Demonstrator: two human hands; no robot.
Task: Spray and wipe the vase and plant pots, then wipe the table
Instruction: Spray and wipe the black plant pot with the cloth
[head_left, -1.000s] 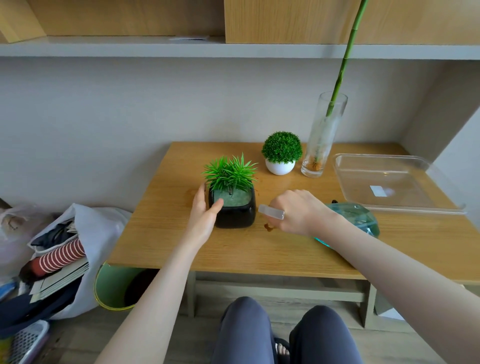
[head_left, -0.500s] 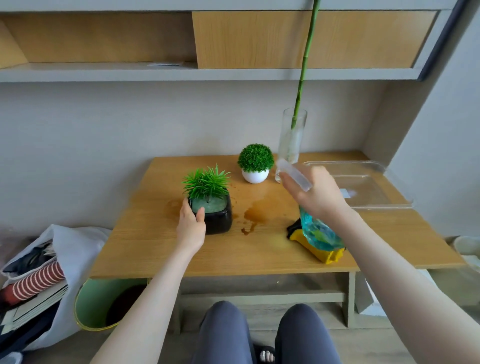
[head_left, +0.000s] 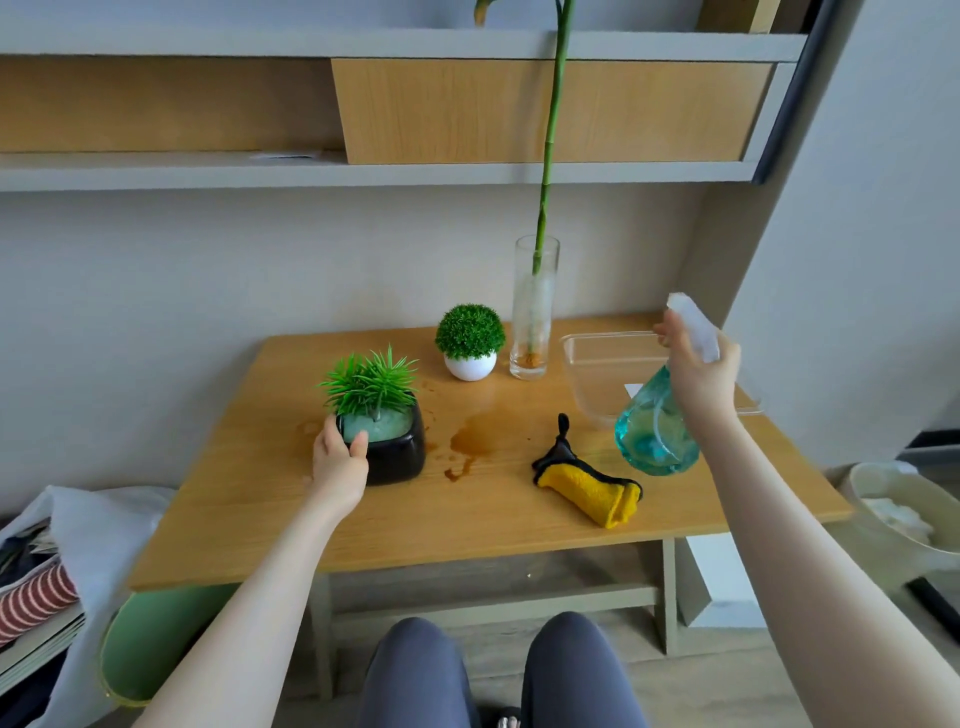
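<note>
Early stage, I'd say: left hand (head_left: 340, 462) gripped black pot (head_left: 396, 451), right hand (head_left: 698, 364) clamped on raised sprayer (head_left: 655, 426). Cloth (head_left: 589, 486) lay unused; table (head_left: 363, 525) was wet, unwiped.

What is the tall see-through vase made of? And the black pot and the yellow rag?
The tall vase looks like clear glass: you can see the green stem right through it. The black pot, held by the left hand, looks like glazed ceramic, because it is dark and shiny, though glossy plastic is possible. The yellow rag looks like soft, fluffy cloth with a black edge, folded and matte.
</note>
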